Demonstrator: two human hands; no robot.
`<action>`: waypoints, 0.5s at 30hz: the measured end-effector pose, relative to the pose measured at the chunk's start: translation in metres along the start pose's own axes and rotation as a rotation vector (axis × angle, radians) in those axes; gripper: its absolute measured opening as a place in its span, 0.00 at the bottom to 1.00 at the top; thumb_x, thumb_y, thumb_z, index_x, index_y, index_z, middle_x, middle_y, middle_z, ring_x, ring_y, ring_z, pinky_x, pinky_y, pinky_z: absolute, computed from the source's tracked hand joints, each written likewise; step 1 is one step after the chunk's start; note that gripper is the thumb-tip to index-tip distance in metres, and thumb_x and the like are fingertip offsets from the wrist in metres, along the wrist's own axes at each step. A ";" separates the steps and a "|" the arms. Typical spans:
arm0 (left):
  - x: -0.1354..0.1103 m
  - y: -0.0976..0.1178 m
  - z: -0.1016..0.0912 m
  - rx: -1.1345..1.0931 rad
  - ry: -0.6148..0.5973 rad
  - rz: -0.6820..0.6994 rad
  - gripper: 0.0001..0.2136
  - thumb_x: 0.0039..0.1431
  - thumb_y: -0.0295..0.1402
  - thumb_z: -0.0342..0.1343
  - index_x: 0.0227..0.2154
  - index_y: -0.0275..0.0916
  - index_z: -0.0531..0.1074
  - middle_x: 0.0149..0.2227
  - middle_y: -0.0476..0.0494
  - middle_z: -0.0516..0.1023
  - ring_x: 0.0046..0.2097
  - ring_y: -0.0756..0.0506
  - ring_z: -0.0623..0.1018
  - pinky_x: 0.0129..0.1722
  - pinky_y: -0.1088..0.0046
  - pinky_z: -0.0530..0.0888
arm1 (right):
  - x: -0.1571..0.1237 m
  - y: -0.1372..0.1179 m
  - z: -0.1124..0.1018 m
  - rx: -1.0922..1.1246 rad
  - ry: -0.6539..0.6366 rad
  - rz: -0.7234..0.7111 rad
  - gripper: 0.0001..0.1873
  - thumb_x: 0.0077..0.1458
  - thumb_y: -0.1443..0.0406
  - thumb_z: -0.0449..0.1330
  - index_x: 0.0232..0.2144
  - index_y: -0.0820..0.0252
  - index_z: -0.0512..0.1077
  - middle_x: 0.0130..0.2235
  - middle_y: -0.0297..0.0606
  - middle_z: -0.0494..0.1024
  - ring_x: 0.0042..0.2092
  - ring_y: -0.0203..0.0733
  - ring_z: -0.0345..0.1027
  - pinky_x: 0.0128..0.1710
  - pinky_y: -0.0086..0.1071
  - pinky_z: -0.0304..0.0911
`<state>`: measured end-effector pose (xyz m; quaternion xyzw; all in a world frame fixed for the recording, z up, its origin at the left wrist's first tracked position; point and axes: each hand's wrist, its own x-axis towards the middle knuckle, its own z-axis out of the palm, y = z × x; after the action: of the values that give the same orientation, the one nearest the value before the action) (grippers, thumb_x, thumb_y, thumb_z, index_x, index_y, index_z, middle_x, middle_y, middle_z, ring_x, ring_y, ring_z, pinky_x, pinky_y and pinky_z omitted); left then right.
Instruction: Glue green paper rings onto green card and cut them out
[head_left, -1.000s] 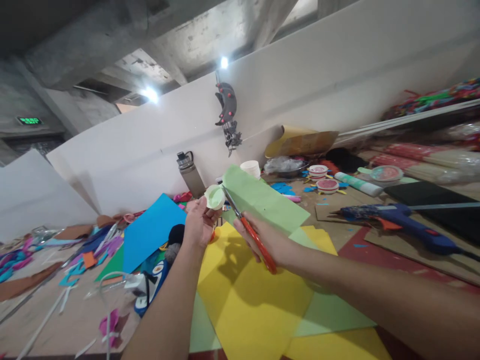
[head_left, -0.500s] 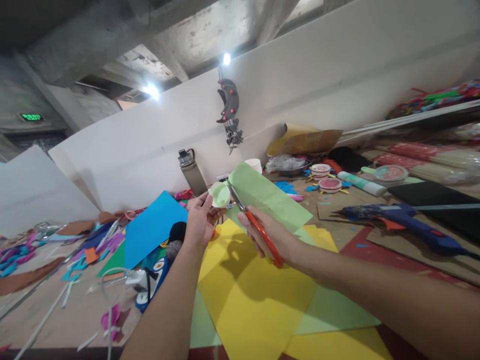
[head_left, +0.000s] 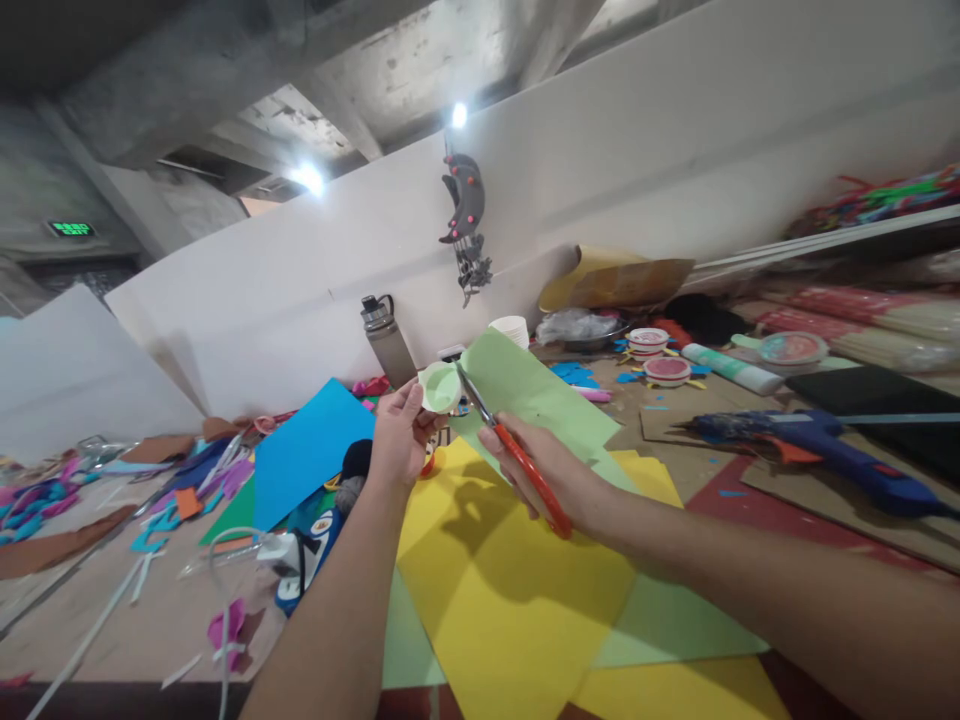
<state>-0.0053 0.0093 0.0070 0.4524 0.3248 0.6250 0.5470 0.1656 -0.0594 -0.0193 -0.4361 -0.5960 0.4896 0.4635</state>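
Observation:
My left hand [head_left: 397, 437] pinches a small round piece [head_left: 440, 387], pale-rimmed with light green inside; whether it is a paper cup or a cut disc I cannot tell. Scissors [head_left: 531, 470] with orange-red handles are gripped in my right hand [head_left: 559, 462], their blades pointing up and left. The blades lie against a light green sheet [head_left: 536, 383], right beside the round piece. Part of that sheet is hidden behind my right hand. Below both hands, yellow sheets [head_left: 510, 610] overlap more green paper [head_left: 675, 620].
A blue hot glue gun [head_left: 832, 450] lies on cardboard at the right. Behind my left hand stands a grey bottle [head_left: 388, 340]. A blue sheet [head_left: 315, 450] and a white plug with its cable [head_left: 281, 553] are at the left. White cups [head_left: 510, 330] stand at the back.
The view has shifted slightly, so the background sits a little further right. Both hands keep their hold, and the scissors stay at nearly the same spot by the round piece.

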 end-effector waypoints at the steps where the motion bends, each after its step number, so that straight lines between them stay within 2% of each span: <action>1: 0.000 0.000 0.000 0.006 -0.001 0.004 0.14 0.51 0.36 0.63 0.41 0.37 0.75 0.33 0.46 0.81 0.28 0.51 0.79 0.31 0.77 0.78 | 0.001 0.001 0.000 0.000 -0.012 -0.002 0.20 0.54 0.46 0.53 0.28 0.54 0.58 0.18 0.23 0.60 0.17 0.31 0.54 0.14 0.25 0.49; 8: 0.001 0.001 -0.002 0.023 0.016 0.015 0.13 0.53 0.36 0.61 0.41 0.37 0.76 0.36 0.43 0.82 0.30 0.50 0.80 0.32 0.76 0.79 | 0.004 0.009 0.000 0.001 -0.014 0.010 0.19 0.55 0.46 0.52 0.27 0.55 0.60 0.16 0.25 0.60 0.17 0.31 0.53 0.15 0.25 0.48; 15: 0.003 0.003 -0.005 -0.010 0.050 0.017 0.11 0.55 0.34 0.60 0.40 0.36 0.77 0.35 0.44 0.82 0.25 0.54 0.77 0.34 0.75 0.79 | 0.000 0.003 -0.002 -0.044 -0.005 0.030 0.20 0.55 0.46 0.50 0.26 0.55 0.63 0.16 0.27 0.62 0.18 0.33 0.55 0.15 0.26 0.48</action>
<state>-0.0111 0.0123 0.0082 0.4366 0.3312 0.6425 0.5356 0.1678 -0.0591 -0.0221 -0.4540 -0.6011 0.4842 0.4451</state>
